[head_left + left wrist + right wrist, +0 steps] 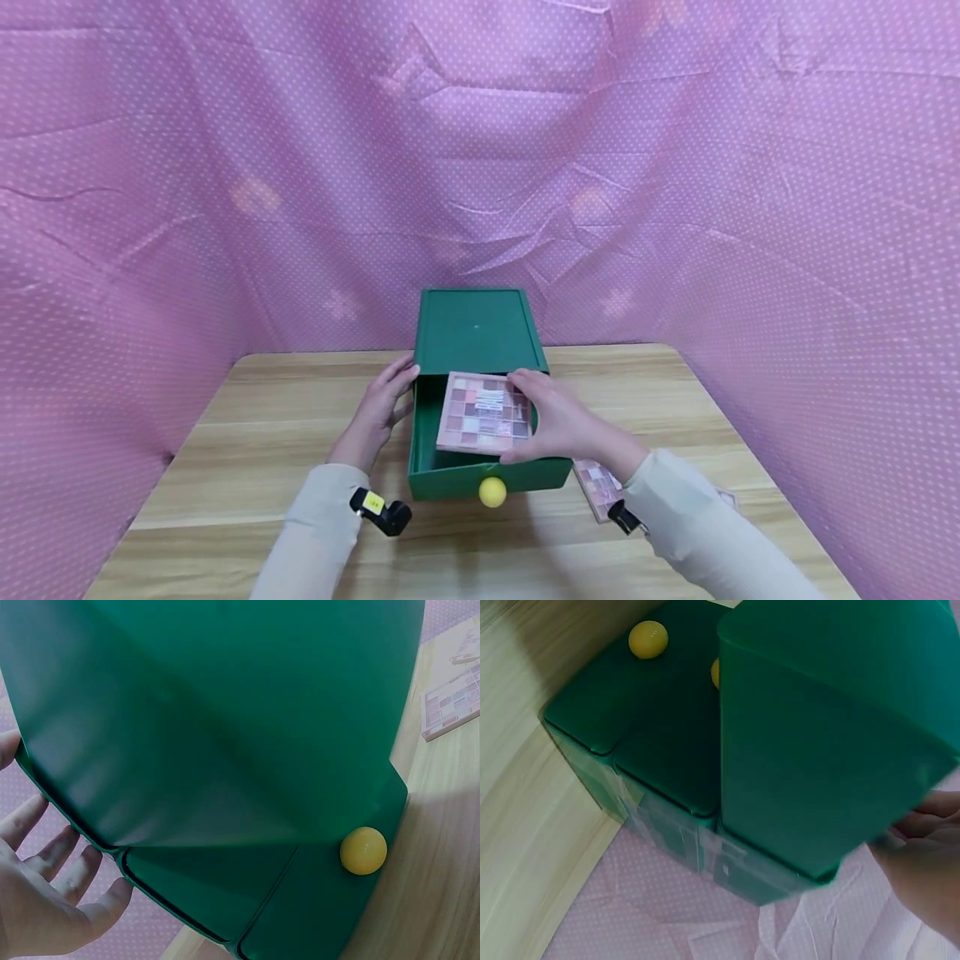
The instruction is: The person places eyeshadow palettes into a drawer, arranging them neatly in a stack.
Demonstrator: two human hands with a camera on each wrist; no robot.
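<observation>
A green drawer cabinet [480,329] stands on the table with its top drawer [450,482] pulled out, a round yellow knob [492,492] on the front. My right hand [562,421] grips a pink eyeshadow palette [483,414] by its right side, thumb at the near edge. The palette lies tilted over the drawer opening; whether it touches the bottom cannot be told. My left hand [381,408] rests its extended fingertips against the cabinet's left side, as the left wrist view also shows. In the right wrist view the drawer hides most of the right hand [930,855].
Another palette [597,490] lies on the wooden table right of the cabinet, partly under my right forearm. A further item [728,498] peeks out beyond that sleeve. Lower drawers with yellow knobs [648,640] sit beneath the open one. Pink dotted cloth [480,167] hangs behind.
</observation>
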